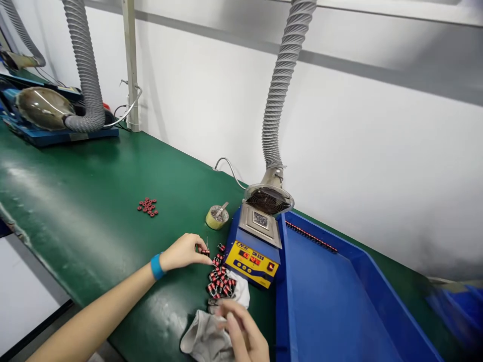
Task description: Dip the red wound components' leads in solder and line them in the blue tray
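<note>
My left hand [184, 251], with a blue band [157, 266] round its wrist, is closed on a small red-and-black wound coil [204, 250]; a thin wire end sticks up from it. Just right of these fingers lies a pile of similar coils [221, 282] with silvery wire on them. My right hand [247, 332] is low in the view, slightly blurred, its fingers bent but apart, and I see nothing held in it. Beneath and beside it lies a crumpled grey-white glove or cloth [207, 337]. White cloth [241, 289] also shows by the pile.
A blue-and-yellow solder pot [251, 261] with a lit red display stands behind the pile, under an extraction hose [281, 85]. To its right is a big blue tray [332, 301] holding a row of coils [311, 236]. A yellow round tub [217, 217] and red rings [148, 206] sit left.
</note>
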Demonstrator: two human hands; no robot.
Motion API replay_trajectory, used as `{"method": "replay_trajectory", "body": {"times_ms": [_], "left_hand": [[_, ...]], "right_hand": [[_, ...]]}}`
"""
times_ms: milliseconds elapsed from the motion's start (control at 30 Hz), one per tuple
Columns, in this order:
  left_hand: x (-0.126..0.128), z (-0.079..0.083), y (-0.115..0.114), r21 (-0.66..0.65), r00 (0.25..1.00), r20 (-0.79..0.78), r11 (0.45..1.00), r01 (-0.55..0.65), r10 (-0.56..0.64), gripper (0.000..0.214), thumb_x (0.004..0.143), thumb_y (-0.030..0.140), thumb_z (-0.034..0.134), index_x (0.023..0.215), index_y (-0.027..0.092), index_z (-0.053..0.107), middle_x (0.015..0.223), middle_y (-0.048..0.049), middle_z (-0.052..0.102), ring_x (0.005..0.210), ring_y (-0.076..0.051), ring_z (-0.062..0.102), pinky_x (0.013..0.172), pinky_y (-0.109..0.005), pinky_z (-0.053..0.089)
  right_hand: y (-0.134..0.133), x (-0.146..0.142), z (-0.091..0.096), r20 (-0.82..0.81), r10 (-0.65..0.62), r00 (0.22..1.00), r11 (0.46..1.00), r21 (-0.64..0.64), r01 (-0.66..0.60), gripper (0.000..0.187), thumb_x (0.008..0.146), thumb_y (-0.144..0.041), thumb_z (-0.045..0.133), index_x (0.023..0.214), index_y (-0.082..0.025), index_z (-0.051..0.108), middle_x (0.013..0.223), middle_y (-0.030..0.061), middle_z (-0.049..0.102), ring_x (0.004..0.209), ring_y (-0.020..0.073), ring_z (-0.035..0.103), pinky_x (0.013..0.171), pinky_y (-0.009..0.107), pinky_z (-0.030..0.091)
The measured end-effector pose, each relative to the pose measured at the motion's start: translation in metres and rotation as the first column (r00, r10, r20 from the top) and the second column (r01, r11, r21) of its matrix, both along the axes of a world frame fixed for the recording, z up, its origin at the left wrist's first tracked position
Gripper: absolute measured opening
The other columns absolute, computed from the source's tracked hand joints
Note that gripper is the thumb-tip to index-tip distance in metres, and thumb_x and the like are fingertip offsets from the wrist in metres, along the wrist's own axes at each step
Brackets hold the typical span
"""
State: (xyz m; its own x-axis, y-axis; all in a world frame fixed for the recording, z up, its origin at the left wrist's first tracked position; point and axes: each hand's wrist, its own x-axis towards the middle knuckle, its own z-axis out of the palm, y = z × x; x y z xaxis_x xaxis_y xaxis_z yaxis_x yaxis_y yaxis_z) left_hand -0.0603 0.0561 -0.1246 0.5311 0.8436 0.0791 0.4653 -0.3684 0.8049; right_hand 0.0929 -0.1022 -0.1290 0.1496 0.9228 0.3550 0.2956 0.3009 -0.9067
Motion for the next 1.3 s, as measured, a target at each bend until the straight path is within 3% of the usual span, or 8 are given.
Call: {"method": "replay_trajectory", "body": {"times_ms": [167, 367, 633, 833, 1000, 1100, 1200, 1300], "left_hand": [[-0.022, 0.036, -0.07, -0.096, 0.972, 0.22, 0.993, -0.062, 0.082, 0.019, 0.061, 0.033, 0.077, 0.072, 0.021, 0.066, 0.075, 0.0043, 0.057, 0.075, -0.013, 0.052, 0.065, -0.022, 0.037], [-0.017, 0.029, -0.095, -0.305, 0.847, 0.491, 0.951, -0.053, 0.204, 0.013, 0.074, 0.027, 0.063, 0.083, 0.021, 0.07, 0.094, -0.0035, 0.06, 0.087, -0.016, 0.054, 0.075, -0.024, 0.042], [0.012, 0.031, -0.101, -0.69, 0.58, 0.611, 0.721, 0.058, 0.539, 0.036, 0.064, 0.046, 0.071, 0.065, 0.011, 0.065, 0.058, -0.0032, 0.061, 0.04, -0.005, 0.041, 0.033, -0.015, 0.026], [-0.002, 0.048, -0.092, -0.599, 0.316, 0.724, 0.786, -0.153, 0.613, 0.025, 0.067, 0.039, 0.072, 0.076, 0.015, 0.068, 0.069, -0.0037, 0.07, 0.075, -0.013, 0.063, 0.079, -0.02, 0.048], [-0.012, 0.042, -0.1, -0.636, 0.602, 0.648, 0.766, 0.09, 0.467, 0.033, 0.064, 0.033, 0.075, 0.091, 0.014, 0.068, 0.084, -0.0081, 0.07, 0.072, -0.014, 0.062, 0.064, -0.02, 0.049], [-0.007, 0.038, -0.105, -0.68, 0.666, 0.62, 0.708, 0.192, 0.415, 0.03, 0.067, 0.034, 0.072, 0.087, 0.011, 0.069, 0.07, -0.0059, 0.068, 0.051, -0.008, 0.053, 0.05, -0.017, 0.045], [-0.004, 0.04, -0.105, -0.675, 0.67, 0.608, 0.721, 0.155, 0.426, 0.029, 0.069, 0.036, 0.07, 0.085, 0.011, 0.07, 0.068, -0.0053, 0.067, 0.053, -0.01, 0.055, 0.052, -0.018, 0.046], [-0.015, 0.032, -0.107, -0.575, 0.745, 0.541, 0.818, -0.011, 0.39, 0.028, 0.073, 0.04, 0.063, 0.086, 0.016, 0.07, 0.086, -0.0065, 0.07, 0.081, -0.018, 0.063, 0.075, -0.024, 0.049]], "right_hand": [[0.026, -0.038, 0.003, -0.602, -0.008, 0.798, 0.953, -0.247, -0.176, 0.02, 0.08, -0.038, 0.057, 0.094, -0.025, 0.057, 0.096, 0.0031, 0.058, 0.085, 0.0161, 0.061, 0.076, 0.03, 0.054], [0.025, -0.055, 0.004, -0.855, -0.095, 0.509, 0.935, -0.252, -0.248, 0.023, 0.064, -0.03, 0.075, 0.081, -0.022, 0.061, 0.084, -0.0015, 0.059, 0.073, 0.0086, 0.059, 0.068, 0.019, 0.053], [0.01, -0.057, 0.003, -0.874, -0.032, 0.484, 0.951, -0.175, -0.254, 0.016, 0.068, -0.027, 0.073, 0.078, -0.023, 0.062, 0.087, -0.0019, 0.063, 0.075, 0.0093, 0.06, 0.067, 0.021, 0.051], [0.004, -0.053, 0.009, -0.908, -0.048, 0.417, 0.92, -0.203, -0.335, 0.013, 0.069, -0.027, 0.072, 0.076, -0.023, 0.061, 0.079, -0.003, 0.065, 0.068, 0.0084, 0.062, 0.063, 0.017, 0.048], [0.004, -0.054, 0.017, -0.919, -0.101, 0.381, 0.917, -0.235, -0.323, 0.018, 0.065, -0.028, 0.075, 0.075, -0.022, 0.062, 0.075, -0.0043, 0.063, 0.066, 0.0072, 0.062, 0.061, 0.014, 0.049], [0.005, -0.056, 0.02, -0.919, -0.104, 0.38, 0.916, -0.238, -0.324, 0.019, 0.063, -0.027, 0.077, 0.074, -0.022, 0.062, 0.073, -0.0048, 0.062, 0.064, 0.0072, 0.062, 0.061, 0.014, 0.05], [0.005, -0.056, 0.02, -0.923, -0.113, 0.368, 0.914, -0.242, -0.327, 0.02, 0.061, -0.029, 0.078, 0.074, -0.023, 0.063, 0.074, -0.0043, 0.063, 0.064, 0.0072, 0.061, 0.06, 0.015, 0.05], [-0.001, -0.044, 0.02, -0.914, -0.107, 0.392, 0.907, -0.251, -0.339, 0.02, 0.062, -0.029, 0.078, 0.076, -0.025, 0.064, 0.078, -0.0016, 0.065, 0.062, 0.0078, 0.06, 0.059, 0.017, 0.05]]}}
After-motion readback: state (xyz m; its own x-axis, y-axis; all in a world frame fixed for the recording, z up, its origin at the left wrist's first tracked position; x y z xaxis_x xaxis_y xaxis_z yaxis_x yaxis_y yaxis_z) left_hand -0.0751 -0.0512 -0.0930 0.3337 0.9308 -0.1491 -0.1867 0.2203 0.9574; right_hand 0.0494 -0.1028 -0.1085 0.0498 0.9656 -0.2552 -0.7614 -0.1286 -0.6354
